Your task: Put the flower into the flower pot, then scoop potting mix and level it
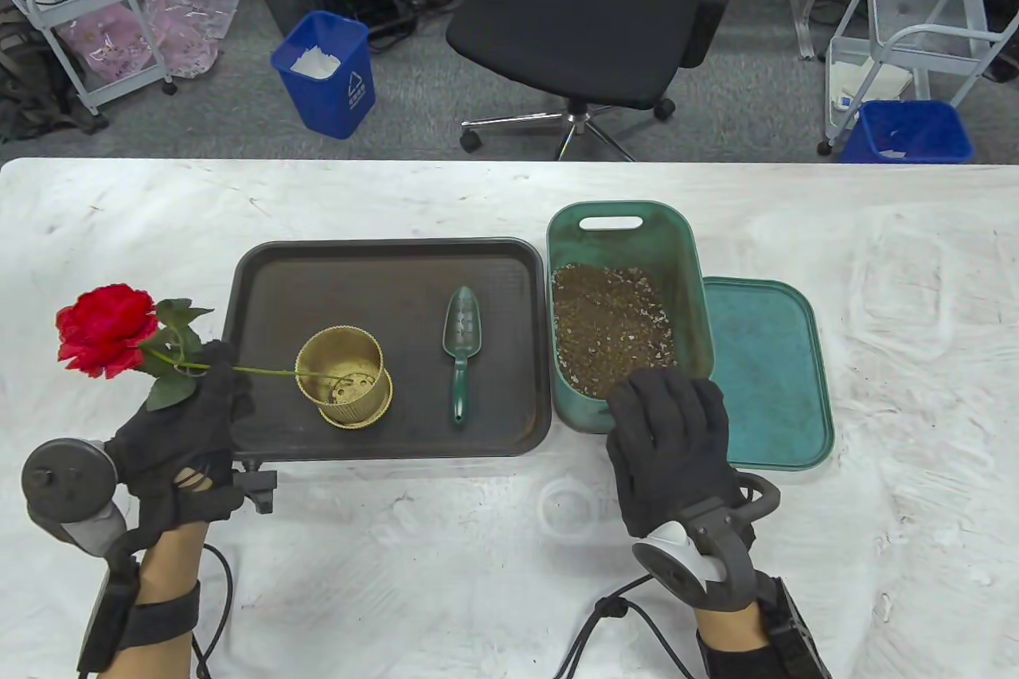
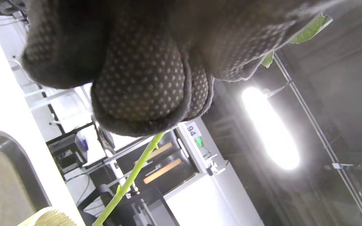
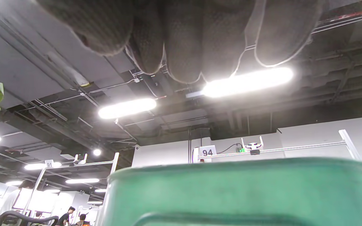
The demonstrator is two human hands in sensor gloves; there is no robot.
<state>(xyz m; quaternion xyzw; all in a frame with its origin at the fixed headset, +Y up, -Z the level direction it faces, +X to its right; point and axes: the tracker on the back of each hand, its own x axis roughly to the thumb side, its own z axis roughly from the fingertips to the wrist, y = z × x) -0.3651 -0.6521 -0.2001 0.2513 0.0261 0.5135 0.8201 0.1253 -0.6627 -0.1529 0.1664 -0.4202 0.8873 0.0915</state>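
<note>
Over the tray's left edge, left hand [image 1: 185,436] grips flower [image 1: 107,329] w/ stem lying sideways, tip in flower pot [image 1: 344,376]; right hand [image 1: 673,456] lies open.

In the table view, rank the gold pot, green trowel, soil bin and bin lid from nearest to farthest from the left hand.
1. Gold pot, on the tray just right of the left hand.
2. Green trowel, mid-tray, right of the pot.
3. Soil bin, right of the tray.
4. Bin lid, farthest right, beside the bin.

Left hand [image 1: 187,432] clenched, right hand [image 1: 669,448] flat.
</note>
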